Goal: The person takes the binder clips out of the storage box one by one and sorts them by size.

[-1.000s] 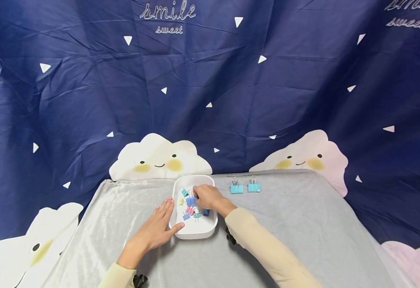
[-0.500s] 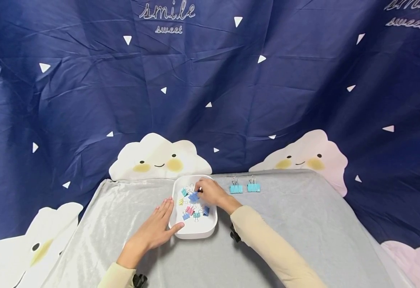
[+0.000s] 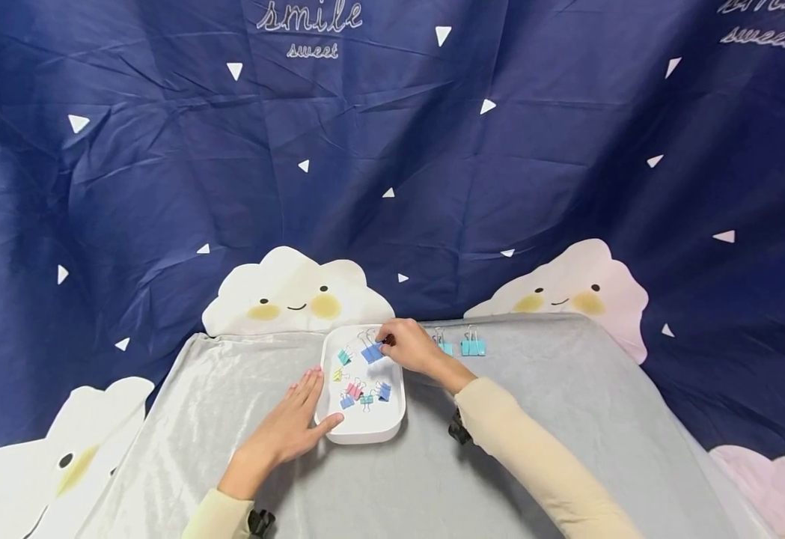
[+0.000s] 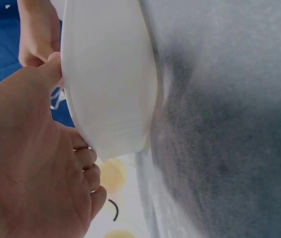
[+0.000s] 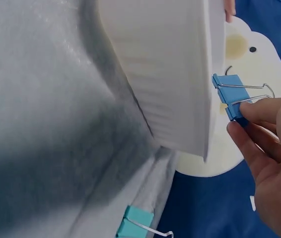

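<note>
My right hand [image 3: 414,346] pinches a blue binder clip [image 3: 373,352] by one end, over the far right part of a white tray [image 3: 362,436]. In the right wrist view the clip [image 5: 232,91] is raised above the tray wall, held between thumb and fingers, its wire handles pointing toward the hand. My left hand [image 3: 291,423] rests along the tray's left side, fingers extended and thumb over the rim. Smaller binder clips lie in the tray: a teal one [image 3: 344,357], a yellow one [image 3: 338,374], a pink one [image 3: 355,389] and several more blue and teal ones.
Right of the tray, two larger teal binder clips stand side by side at the back of the grey cloth; one clip [image 3: 473,346] shows fully, the other clip [image 3: 446,347] is partly behind my right hand. A dark blue curtain [image 3: 392,150] hangs behind the table.
My right hand has come up and to the right from among the tray's clips, bringing the blue binder clip with it. My left hand has stayed on the tray's side.
</note>
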{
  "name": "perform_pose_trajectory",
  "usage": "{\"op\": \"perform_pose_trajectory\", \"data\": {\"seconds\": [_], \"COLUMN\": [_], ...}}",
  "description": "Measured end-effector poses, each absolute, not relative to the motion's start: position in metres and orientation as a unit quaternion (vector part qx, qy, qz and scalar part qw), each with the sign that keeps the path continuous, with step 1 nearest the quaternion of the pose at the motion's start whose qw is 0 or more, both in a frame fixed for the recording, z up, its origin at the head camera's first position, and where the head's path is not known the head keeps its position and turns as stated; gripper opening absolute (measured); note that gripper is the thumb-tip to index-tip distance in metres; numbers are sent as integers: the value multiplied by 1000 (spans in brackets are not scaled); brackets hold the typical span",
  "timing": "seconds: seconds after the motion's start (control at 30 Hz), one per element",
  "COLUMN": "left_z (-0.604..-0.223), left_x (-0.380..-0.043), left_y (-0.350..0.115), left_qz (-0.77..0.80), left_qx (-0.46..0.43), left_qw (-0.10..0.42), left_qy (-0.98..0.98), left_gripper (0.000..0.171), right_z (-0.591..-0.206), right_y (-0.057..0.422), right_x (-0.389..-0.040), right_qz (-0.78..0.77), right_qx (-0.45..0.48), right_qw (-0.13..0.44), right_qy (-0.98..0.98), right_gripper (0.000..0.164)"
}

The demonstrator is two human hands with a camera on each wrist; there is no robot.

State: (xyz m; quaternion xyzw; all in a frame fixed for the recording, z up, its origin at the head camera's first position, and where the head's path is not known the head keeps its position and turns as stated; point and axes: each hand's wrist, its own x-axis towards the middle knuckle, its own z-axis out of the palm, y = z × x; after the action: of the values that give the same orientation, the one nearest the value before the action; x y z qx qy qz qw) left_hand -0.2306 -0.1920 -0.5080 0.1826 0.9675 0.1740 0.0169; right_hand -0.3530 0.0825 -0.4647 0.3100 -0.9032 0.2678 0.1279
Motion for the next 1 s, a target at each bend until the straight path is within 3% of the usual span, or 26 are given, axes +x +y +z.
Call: {"op": "perform_pose_trajectory", "data": {"seconds": [1.0], "left_z": [-506], "left_x": [-229], "left_y": [-191], "left_qz": [179], "left_qx": [184], "left_qw": [12], "left_qy": [966], "left_gripper": [97], "right_z": [-449], "right_y": [202], "right_x": [-354], "right_qz": [352], "right_qx": [197], "right_qw": [150], "right_qy": [-903], "right_gripper": [15]}}
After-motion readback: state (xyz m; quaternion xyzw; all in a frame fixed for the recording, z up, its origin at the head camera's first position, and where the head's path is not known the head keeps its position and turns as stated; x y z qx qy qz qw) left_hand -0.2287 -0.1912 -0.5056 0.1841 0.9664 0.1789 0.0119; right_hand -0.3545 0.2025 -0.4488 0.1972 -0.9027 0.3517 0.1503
